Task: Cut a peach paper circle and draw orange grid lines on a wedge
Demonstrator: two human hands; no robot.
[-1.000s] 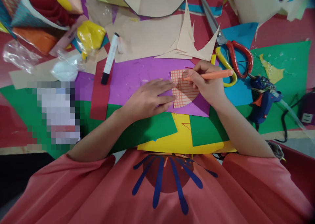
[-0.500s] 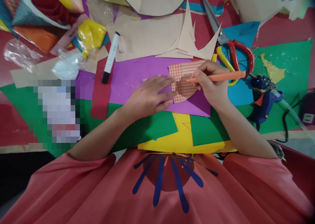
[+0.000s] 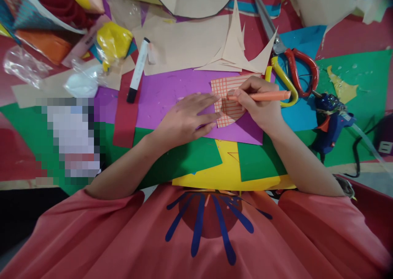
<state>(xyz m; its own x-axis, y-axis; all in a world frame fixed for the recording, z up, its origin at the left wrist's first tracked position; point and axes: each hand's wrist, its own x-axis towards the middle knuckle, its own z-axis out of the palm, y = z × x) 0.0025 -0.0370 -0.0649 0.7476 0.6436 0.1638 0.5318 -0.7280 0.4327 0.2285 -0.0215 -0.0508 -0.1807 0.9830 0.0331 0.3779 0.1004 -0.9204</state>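
Observation:
A cream paper piece (image 3: 223,113) with a curved lower edge lies on a purple sheet (image 3: 159,91). Orange lines run across it, crossed into a grid on its left side. Spread flat, my left hand (image 3: 192,117) rests its fingertips on the paper's left edge. My right hand (image 3: 259,103) grips an orange marker (image 3: 272,95), its tip over the lined paper near the grid. Part of the paper's right side is hidden beneath that hand. Left of my left hand, a white marker with black ends (image 3: 138,70) lies across a red paper strip (image 3: 125,125).
Right of my right hand lie scissors with red handles (image 3: 302,72), a yellow handle (image 3: 285,82) and a blue glue gun (image 3: 330,127) with its cord. Cream paper offcuts (image 3: 190,37) spread behind the purple sheet. Plastic-wrapped yellow material (image 3: 113,41) sits at the back left.
My right hand has shifted left with the orange marker, bringing its tip closer to my left fingers. My left hand and the paper stay in place.

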